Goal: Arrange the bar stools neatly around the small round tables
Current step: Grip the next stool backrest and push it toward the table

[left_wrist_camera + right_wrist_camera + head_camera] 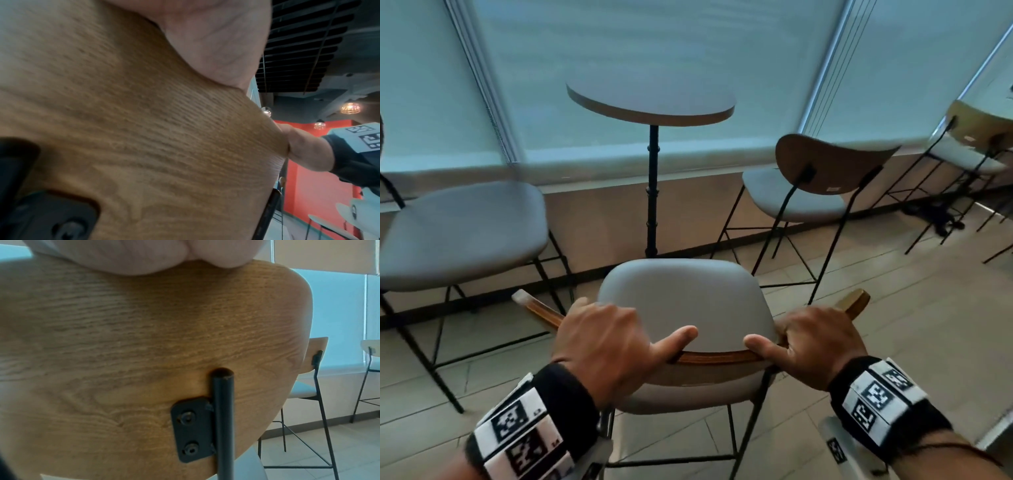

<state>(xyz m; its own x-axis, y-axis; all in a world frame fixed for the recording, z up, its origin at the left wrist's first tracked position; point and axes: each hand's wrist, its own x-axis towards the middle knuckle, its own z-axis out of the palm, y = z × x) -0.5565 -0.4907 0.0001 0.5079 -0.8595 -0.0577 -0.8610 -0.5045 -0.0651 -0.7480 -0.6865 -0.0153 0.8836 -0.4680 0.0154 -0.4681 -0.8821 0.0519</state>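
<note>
A bar stool with a grey padded seat (685, 301) and a curved wooden backrest (715, 358) stands right in front of me, facing a small round table (650, 99) on a thin black post. My left hand (602, 339) grips the top edge of the backrest on its left half, and my right hand (815, 342) grips the right half, thumbs lying along the rim. Both wrist views are filled by the backrest's wood grain (123, 121) (144, 337) with its black bracket (193, 428). Two more stools flank the table: one at the left (465, 233), one at the right (801, 192).
Window blinds and a low sill run behind the table. Another stool (976, 150) stands far right by the wall, with a dark object (938, 216) on the floor near it. Tiled floor lies around my stool.
</note>
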